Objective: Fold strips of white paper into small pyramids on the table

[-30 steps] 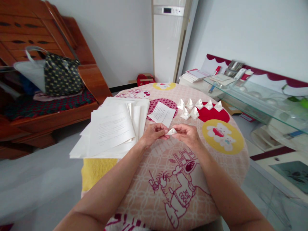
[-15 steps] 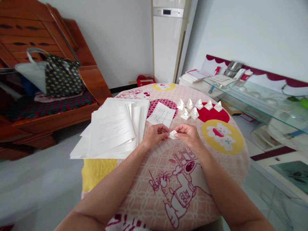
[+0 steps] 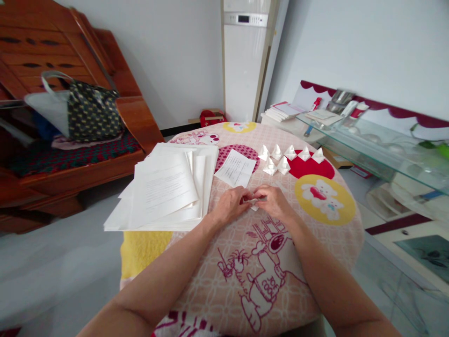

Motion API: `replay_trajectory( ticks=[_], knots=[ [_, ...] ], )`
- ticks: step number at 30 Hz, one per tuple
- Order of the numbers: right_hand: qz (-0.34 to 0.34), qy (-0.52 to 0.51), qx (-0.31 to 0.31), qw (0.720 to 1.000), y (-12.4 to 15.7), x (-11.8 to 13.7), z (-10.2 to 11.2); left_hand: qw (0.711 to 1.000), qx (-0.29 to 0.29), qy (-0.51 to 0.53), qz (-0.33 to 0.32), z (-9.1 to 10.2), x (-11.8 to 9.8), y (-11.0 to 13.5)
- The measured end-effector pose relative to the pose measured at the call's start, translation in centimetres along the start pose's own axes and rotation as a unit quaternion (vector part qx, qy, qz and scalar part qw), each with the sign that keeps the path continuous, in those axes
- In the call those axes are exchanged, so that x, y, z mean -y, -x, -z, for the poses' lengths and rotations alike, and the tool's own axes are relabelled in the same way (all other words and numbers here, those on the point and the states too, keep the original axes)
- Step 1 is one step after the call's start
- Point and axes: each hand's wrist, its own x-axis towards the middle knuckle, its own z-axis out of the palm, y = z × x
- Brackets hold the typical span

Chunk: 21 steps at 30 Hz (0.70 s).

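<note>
My left hand (image 3: 229,206) and my right hand (image 3: 274,202) meet over the middle of the round table (image 3: 336,243), both pinching a small folded white paper piece (image 3: 254,202) that is mostly hidden by the fingers. Beyond the hands lies a single printed sheet (image 3: 235,168). Several finished folded paper shapes (image 3: 283,157) stand in a group farther back on the patterned cloth. A thick stack of white printed sheets (image 3: 168,187) lies to the left of my left hand.
A wooden bench (image 3: 70,159) with a dark patterned bag (image 3: 91,111) stands at the left. A white standing air conditioner (image 3: 243,61) is behind the table. A glass shelf (image 3: 379,140) with books and small containers runs along the right.
Both hands have lowered toward the tablecloth and closed more tightly together over the small folded paper, which now shows less than before.
</note>
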Motion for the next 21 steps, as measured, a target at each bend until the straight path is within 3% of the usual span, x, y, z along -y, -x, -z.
replay_trajectory(
  ticks=[5, 12, 21],
  knots=[
    [-0.012, 0.077, -0.006, 0.997, 0.1, 0.4, 0.8, 0.997, 0.019, -0.070, 0.028, -0.6, -0.3, -0.2],
    [-0.047, 0.072, 0.024, 0.996, 0.1, 1.2, 0.5, 0.992, 0.046, -0.112, 0.028, -0.6, -0.9, -0.3],
    [-0.036, 0.048, 0.012, 0.998, 0.1, 0.2, 0.4, 0.999, -0.027, 0.005, -0.032, -1.1, 0.0, -0.1]
  ],
)
